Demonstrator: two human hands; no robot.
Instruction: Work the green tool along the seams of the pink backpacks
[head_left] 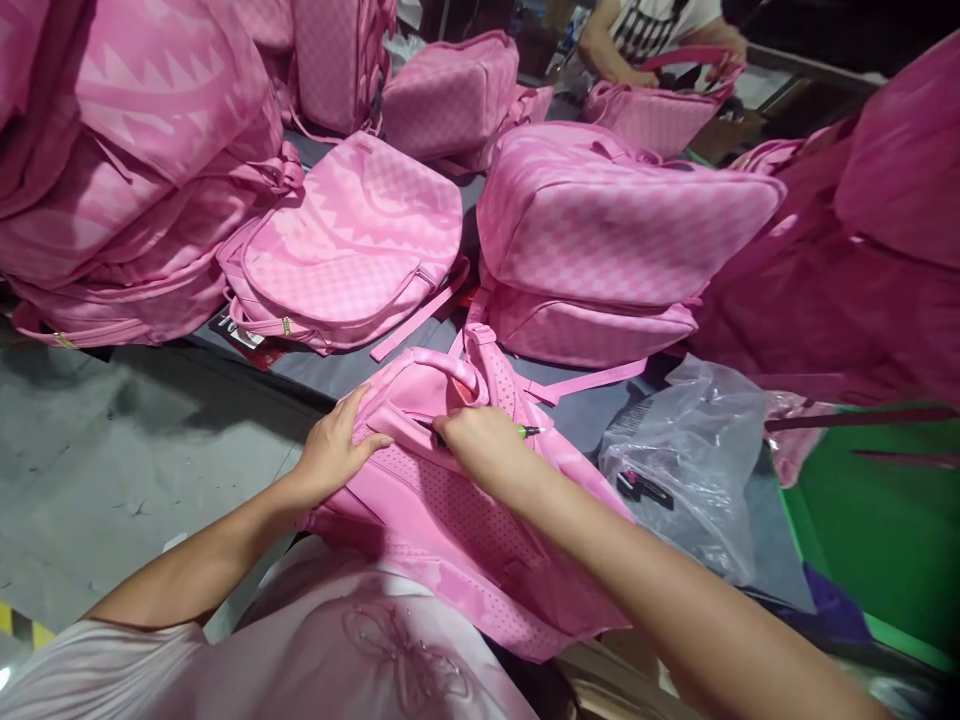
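Observation:
A pink backpack point(450, 540) lies tilted against my front, its perforated back panel and straps facing up. My left hand point(341, 450) grips its upper left edge, thumb over the fabric and fingers on the outer side. Closed around a slim green-and-black pen-like tool point(525, 431), my right hand point(476, 445) is at the top of the back panel, below the carry handle point(442, 365). The tool's thin end sticks out to the right of the hand. Its other end is mostly hidden by the fingers, near a fold in the fabric.
On the dark table stand more pink backpacks, one flat point(352, 240), one bulky point(622, 225), with a stack point(135, 170) at left. A clear plastic bag point(690, 450) lies right, beside a green bin point(885, 530). Across the table a person point(652, 40) handles another pink bag point(652, 115).

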